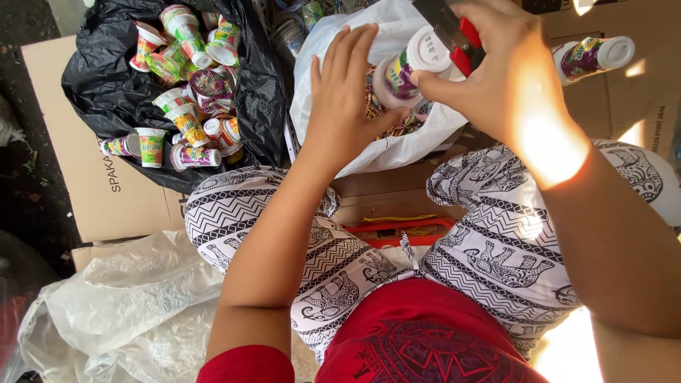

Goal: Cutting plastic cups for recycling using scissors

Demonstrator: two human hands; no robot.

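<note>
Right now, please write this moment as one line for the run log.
left hand: holds small plastic cup | right hand: grips red-handled cutter at cup | beneath: white plastic bag

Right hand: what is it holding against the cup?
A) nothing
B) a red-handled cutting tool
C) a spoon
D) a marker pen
B: the right hand grips a red-handled cutting tool with a metal blade, set against the upturned base of the plastic cup that the left hand steadies.
</note>
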